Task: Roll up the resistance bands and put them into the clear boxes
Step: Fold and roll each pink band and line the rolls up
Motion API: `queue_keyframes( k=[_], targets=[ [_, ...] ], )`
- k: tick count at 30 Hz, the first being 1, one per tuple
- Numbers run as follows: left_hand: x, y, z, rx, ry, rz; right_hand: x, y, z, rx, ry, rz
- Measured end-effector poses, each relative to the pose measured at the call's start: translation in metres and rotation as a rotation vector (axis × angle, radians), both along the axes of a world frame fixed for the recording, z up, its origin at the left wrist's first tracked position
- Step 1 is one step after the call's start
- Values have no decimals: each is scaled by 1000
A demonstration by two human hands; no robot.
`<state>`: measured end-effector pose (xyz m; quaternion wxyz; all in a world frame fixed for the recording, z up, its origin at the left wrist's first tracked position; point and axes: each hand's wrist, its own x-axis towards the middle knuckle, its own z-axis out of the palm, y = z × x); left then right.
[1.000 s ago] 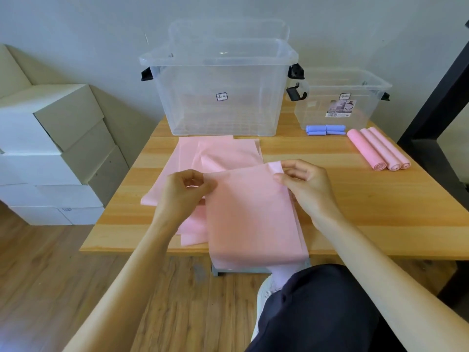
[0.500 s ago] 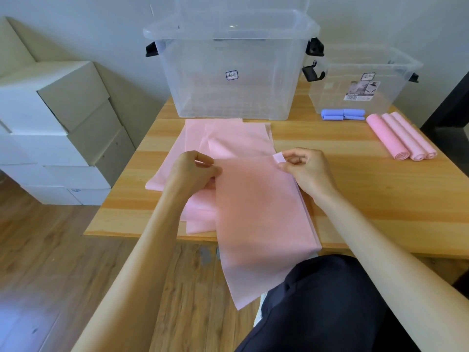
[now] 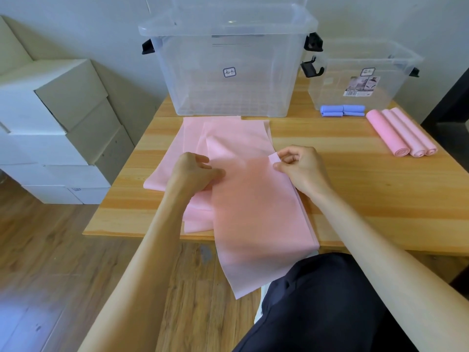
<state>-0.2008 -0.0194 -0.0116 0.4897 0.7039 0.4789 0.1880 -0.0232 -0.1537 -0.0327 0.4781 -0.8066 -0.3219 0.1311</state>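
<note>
Over the counter [image 3: 368,189], both hands pinch the pink band [image 3: 256,214]; keep corners even, roll tightly.

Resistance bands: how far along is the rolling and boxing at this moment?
Done: three pink rolls and some blue rolls lie on the table, outside the boxes. In hand: left hand and right hand pinch the top edge of a flat pink band hanging over the table's front edge, not yet rolled. Left: more flat pink bands underneath, and boxing everything; the large clear box and small clear box look empty.
</note>
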Motion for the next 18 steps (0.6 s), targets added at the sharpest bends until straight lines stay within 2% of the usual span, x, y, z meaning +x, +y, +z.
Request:
queue_keyframes(
  k=[4, 9, 15, 18],
  targets=[
    [2, 0, 0, 70, 77, 1, -1, 1, 1, -15, 5, 3],
    [2, 1, 2, 57, 25, 9, -2, 2, 4, -23, 14, 17],
    [3, -7, 2, 233, 50, -15, -3, 0, 6, -26, 15, 6],
    [2, -10, 1, 216, 9, -13, -4, 0, 6, -24, 13, 6]
  ],
)
